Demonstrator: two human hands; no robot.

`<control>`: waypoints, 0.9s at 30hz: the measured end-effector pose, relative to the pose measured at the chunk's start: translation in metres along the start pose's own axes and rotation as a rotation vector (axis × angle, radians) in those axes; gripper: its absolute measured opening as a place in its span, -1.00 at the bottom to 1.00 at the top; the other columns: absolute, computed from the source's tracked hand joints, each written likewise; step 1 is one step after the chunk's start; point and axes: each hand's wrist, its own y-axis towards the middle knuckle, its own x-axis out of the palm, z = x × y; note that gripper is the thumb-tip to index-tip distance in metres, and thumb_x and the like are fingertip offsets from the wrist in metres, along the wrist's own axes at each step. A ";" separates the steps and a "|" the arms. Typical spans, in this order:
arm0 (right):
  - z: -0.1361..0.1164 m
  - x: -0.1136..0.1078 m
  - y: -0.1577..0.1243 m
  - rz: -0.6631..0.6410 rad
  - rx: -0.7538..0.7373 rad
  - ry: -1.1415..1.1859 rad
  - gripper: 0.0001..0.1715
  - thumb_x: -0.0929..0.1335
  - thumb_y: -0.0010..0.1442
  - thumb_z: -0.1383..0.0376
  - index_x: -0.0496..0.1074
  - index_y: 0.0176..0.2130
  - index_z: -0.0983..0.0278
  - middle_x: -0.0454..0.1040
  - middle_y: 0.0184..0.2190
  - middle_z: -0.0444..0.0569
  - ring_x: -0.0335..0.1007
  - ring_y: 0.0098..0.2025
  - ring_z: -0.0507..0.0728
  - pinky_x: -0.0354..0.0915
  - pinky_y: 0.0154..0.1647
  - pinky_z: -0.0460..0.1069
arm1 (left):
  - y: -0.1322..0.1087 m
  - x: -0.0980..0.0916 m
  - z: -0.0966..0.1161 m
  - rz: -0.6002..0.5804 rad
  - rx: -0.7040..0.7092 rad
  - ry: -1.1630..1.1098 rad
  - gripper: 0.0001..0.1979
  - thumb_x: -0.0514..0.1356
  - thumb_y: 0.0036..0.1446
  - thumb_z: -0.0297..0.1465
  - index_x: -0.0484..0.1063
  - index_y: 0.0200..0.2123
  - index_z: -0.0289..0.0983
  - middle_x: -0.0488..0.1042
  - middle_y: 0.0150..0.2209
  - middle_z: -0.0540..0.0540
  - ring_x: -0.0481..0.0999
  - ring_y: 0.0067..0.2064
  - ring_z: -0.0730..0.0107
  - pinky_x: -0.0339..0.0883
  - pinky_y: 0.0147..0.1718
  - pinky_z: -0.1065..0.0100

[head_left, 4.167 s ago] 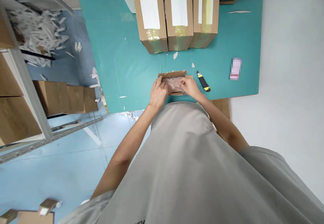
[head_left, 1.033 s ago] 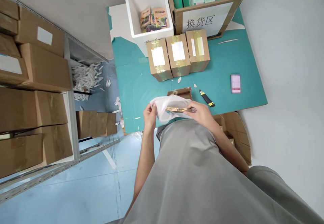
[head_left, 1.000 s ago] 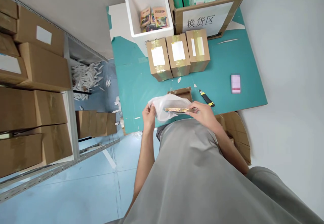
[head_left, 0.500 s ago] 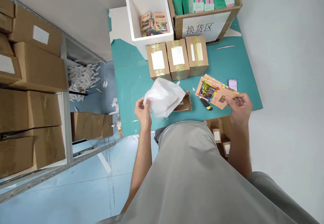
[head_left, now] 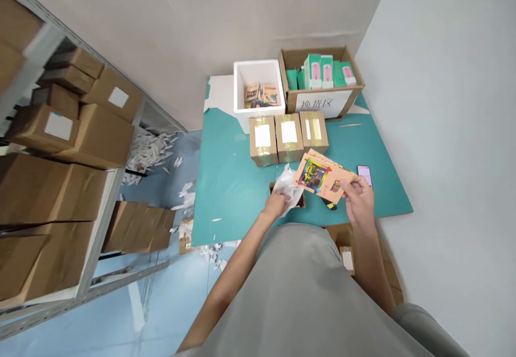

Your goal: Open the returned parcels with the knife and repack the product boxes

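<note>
My left hand (head_left: 276, 204) is closed on a crumpled white bag (head_left: 288, 185), thin and soft-looking, over a small open cardboard box (head_left: 300, 201). The bag covers much of that box. In my right hand (head_left: 358, 198) is a fanned set of peach-coloured printed packets (head_left: 322, 178) with colourful pictures, gripped at their right end between thumb and fingers. Their left end comes up against the bag; whether they touch cannot be made out. Below the packets, partly hidden, lies a black and yellow box cutter (head_left: 329, 204). A phone (head_left: 364, 175) rests just beyond my right hand.
Three taped cartons (head_left: 289, 137) stand in a row on the green table (head_left: 229, 185). Behind them are a white foam box (head_left: 259, 111) with more packets and a labelled carton (head_left: 322, 101) of green boxes. Shelves of cartons (head_left: 100, 136) stand left; paper scraps (head_left: 149, 150) litter the floor.
My left hand has brought the white bag rightward and down over the small box, bunching it up. The packets have come closer to the bag. The camera view has tilted up.
</note>
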 end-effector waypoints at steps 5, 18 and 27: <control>0.002 0.034 0.001 -0.064 0.117 0.164 -0.33 0.76 0.03 -0.11 0.59 -0.09 0.18 0.71 -0.12 -0.04 0.52 -0.29 0.06 0.34 -0.41 -0.10 | -0.010 -0.052 0.025 0.182 0.052 -0.269 -0.61 0.38 0.32 -0.27 0.70 0.16 -0.24 0.66 0.14 -0.35 0.62 0.18 -0.15 0.50 0.24 -0.06; -0.065 0.166 0.082 -0.383 -0.230 0.034 -0.23 0.74 -0.09 -0.24 0.73 -0.09 0.20 0.78 -0.11 0.08 0.71 -0.08 0.30 0.65 -0.07 0.14 | -0.009 -0.201 0.087 0.595 0.127 -1.056 -0.33 0.66 -0.03 0.07 0.75 -0.05 -0.31 0.78 -0.02 -0.26 0.73 0.04 -0.03 0.62 0.02 0.14; -0.050 0.222 0.014 -0.493 -0.150 0.287 -0.31 0.73 0.04 -0.13 0.70 0.00 0.18 0.80 -0.04 0.08 0.74 0.05 0.35 0.66 0.12 0.19 | -0.011 -0.184 0.102 0.926 0.117 -1.262 -0.36 0.66 0.00 0.04 0.51 -0.07 -0.19 0.72 -0.02 -0.13 0.75 -0.04 0.29 0.60 -0.08 0.35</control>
